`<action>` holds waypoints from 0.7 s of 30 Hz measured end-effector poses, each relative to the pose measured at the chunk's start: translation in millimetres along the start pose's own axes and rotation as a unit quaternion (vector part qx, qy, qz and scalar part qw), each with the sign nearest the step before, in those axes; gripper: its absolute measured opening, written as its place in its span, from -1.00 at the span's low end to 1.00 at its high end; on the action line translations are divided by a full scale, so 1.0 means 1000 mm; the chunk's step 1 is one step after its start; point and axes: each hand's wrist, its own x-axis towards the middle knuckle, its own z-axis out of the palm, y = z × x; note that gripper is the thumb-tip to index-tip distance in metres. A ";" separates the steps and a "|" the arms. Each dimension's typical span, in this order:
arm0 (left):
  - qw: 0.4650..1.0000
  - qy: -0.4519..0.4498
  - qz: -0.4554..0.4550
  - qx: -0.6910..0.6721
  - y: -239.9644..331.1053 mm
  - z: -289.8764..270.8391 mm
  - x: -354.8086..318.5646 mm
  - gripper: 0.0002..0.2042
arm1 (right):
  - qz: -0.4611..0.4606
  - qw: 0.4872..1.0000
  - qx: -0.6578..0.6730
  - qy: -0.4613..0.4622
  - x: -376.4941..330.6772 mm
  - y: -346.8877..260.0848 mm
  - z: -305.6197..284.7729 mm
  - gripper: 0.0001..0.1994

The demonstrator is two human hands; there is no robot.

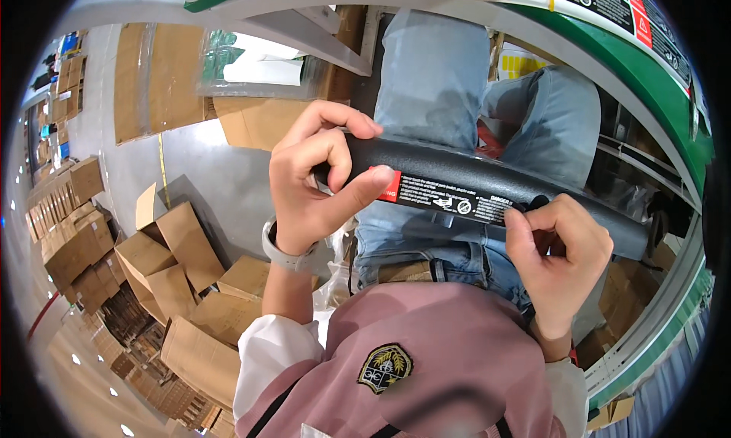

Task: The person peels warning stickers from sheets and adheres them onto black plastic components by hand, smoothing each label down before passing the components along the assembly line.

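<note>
Open brown cardboard boxes crowd a smooth grey floor (251,177) by a green-edged workbench (694,126).

Over on the left, the tumbled open brown cardboard boxes (189,236) gape, flaps up; farther left stand stacked brown cartons (70,240). A flat brown cardboard sheet (171,80) lies near some glossy clear plastic wrapping (215,61) with white sheets (263,71), in or on it, I can't tell. A thin yellow floor line (161,164) runs nearby.

At upper right, the green-edged workbench (586,40) carries black-and-red printed label sheets (601,4); on the grey floor (240,175), open cardboard cartons (190,240) crowd the lower left.
</note>
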 end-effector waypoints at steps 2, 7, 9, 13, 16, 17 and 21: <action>1.000 0.019 -0.010 -0.012 -0.002 0.002 -0.001 -0.56 | 0.002 1.000 0.003 0.003 0.001 0.000 0.001 -0.79; 0.999 0.033 0.009 -0.009 -0.003 0.004 -0.001 -0.60 | 0.002 1.000 -0.003 0.003 0.004 0.001 0.000 -0.78; 0.999 0.035 0.002 -0.016 -0.004 0.003 -0.002 -0.60 | -0.008 1.000 -0.010 0.005 0.003 0.005 0.002 -0.78; 0.999 0.041 -0.005 -0.032 -0.006 0.005 -0.004 -0.60 | -0.032 0.999 -0.012 0.010 0.003 0.006 0.004 -0.77; 0.999 0.038 -0.005 -0.029 -0.005 0.005 -0.004 -0.59 | -0.041 0.999 -0.016 0.010 0.002 0.007 0.003 -0.76; 0.999 0.038 -0.006 -0.029 -0.005 0.005 -0.004 -0.59 | -0.044 0.999 -0.018 0.009 0.003 0.007 0.003 -0.76; 0.999 0.041 -0.008 -0.035 -0.006 0.006 -0.005 -0.59 | -0.049 0.999 -0.020 0.008 0.003 0.009 0.004 -0.76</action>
